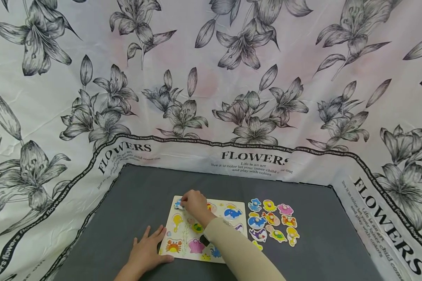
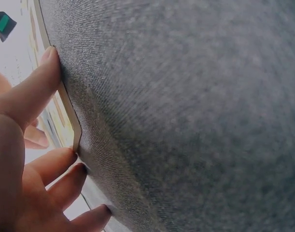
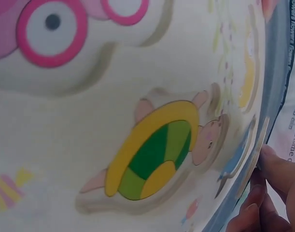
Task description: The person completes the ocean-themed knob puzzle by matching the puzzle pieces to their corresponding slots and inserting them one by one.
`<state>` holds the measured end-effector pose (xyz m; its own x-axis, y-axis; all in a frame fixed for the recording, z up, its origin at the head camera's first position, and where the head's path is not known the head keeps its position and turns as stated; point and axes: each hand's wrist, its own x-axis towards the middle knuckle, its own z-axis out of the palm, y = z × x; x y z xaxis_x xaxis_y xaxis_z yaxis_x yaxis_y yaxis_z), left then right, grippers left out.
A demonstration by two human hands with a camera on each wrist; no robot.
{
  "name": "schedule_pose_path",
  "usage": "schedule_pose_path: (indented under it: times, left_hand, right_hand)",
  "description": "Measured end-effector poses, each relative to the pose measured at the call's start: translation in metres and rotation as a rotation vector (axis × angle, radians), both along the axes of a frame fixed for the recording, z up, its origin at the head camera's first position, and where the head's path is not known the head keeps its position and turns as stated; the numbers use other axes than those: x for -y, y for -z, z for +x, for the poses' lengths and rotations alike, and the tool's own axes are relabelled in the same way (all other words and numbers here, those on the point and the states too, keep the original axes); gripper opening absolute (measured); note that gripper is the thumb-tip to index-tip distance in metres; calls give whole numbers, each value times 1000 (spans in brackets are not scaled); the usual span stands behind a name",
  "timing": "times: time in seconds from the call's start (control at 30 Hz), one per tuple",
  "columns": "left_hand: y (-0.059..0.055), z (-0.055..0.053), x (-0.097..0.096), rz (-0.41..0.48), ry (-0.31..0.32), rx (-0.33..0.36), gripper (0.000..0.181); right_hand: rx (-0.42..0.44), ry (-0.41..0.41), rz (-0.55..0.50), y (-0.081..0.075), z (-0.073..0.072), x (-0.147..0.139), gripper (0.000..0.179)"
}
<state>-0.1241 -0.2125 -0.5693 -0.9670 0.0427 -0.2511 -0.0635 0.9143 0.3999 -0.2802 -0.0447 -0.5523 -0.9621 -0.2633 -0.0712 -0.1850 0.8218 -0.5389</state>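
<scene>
A cream wooden peg-puzzle board with printed sea-animal recesses lies on the dark cloth. My right hand is over its far left corner and pinches a thin puzzle piece by thumb and fingers. Edge-on in the right wrist view, that piece stands tilted at a blue recess; its picture is hidden there. My left hand, fingers spread, rests by the board's near left side. In the left wrist view the left thumb and a fingertip touch the board's edge.
Several loose knobbed pieces lie right of the board, among them a pink piece, a crab, a whale and a turtle. A flower-printed white cloth rises behind and beside the dark surface.
</scene>
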Motion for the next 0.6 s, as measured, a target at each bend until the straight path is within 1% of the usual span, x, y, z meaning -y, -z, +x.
schedule_pose_path:
  times: [0.17,0.3,0.47,0.6]
  left_hand:
    - [1,0,0,-5,-2,7,109]
    - [1,0,1,-11,-4,13,109]
    - [2,-2,-1,-12,3,18,109]
    - [3,-2,-1,-9,-5,8,109]
  right_hand:
    - [-11,0,17,4,-1,2,7]
    - [-4,-5,16,7,-2,3,7]
    - [-9,13,21,12,-4,3,8]
    - [-26,-8,47,12,-6,4,8]
